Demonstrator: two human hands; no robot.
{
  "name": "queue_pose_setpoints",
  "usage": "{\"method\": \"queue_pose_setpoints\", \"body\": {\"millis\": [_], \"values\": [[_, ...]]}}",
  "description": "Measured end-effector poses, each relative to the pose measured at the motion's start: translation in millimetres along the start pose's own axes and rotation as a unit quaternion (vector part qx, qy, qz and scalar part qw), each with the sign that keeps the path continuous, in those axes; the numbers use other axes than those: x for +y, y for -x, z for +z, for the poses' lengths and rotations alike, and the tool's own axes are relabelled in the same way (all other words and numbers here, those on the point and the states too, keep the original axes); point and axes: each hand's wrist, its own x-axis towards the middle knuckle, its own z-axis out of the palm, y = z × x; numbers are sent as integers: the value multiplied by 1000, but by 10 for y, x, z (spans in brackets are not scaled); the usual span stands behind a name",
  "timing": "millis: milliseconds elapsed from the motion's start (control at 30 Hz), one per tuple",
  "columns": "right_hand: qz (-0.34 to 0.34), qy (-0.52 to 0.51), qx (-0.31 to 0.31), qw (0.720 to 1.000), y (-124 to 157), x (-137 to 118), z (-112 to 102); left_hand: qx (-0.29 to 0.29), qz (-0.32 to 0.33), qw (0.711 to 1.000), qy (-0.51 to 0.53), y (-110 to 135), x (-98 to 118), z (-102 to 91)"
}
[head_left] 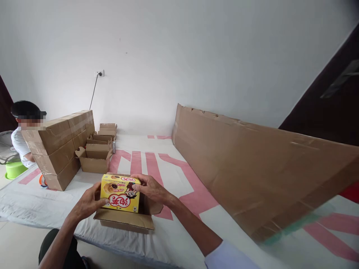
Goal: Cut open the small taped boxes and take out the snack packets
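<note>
A yellow snack box [120, 192] with red lettering and a cartoon figure sits in the mouth of a small open cardboard carton [126, 220] on the white and pink sheet. My left hand [89, 203] grips the box's left side, fingers curled round its edge. My right hand [151, 188] holds the top right corner, fingers pressed on the box's upper face. The carton's flaps are folded outward.
A long flat cardboard sheet [252, 164] leans along the right. Stacked sealed cartons [58, 145] and several small open cartons [97, 155] stand at the left back. A person in a white shirt [21, 144] sits behind the stack, beside a green basin [14, 169]. A wall socket with a cable [99, 74] is behind.
</note>
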Motion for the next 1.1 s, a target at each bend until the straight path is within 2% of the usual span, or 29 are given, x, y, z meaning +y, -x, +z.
{"method": "queue_pose_setpoints", "body": {"millis": [100,200,267,367,500,600,700,800,933,1000,1100], "values": [[-9,-63,57,996,-61,22,17,-37,-4,994,106,-79,63,-12],[-44,-109,117,986,-107,-6,53,9,-4,986,167,-163,127,-42],[-59,-121,130,982,-101,-27,83,45,-4,980,191,-216,189,-65],[-46,-108,123,986,-46,-29,131,97,1,972,214,-281,294,-65],[-40,-98,115,988,-14,-21,190,140,20,959,245,-334,353,68],[-48,-143,120,981,-70,-73,174,115,2,964,239,-339,315,175],[-57,-156,116,979,-162,-194,72,102,-28,970,219,-340,295,149],[-52,-94,67,992,-270,-363,-40,105,-21,964,242,-390,356,24],[-19,-59,2,998,-404,-514,-84,51,-28,963,262,-510,453,-61],[-17,-86,16,996,-427,-483,-80,57,-34,958,278,-554,438,-47],[-20,-111,82,990,-392,-277,-56,130,-7,936,326,-591,326,-1]]}}
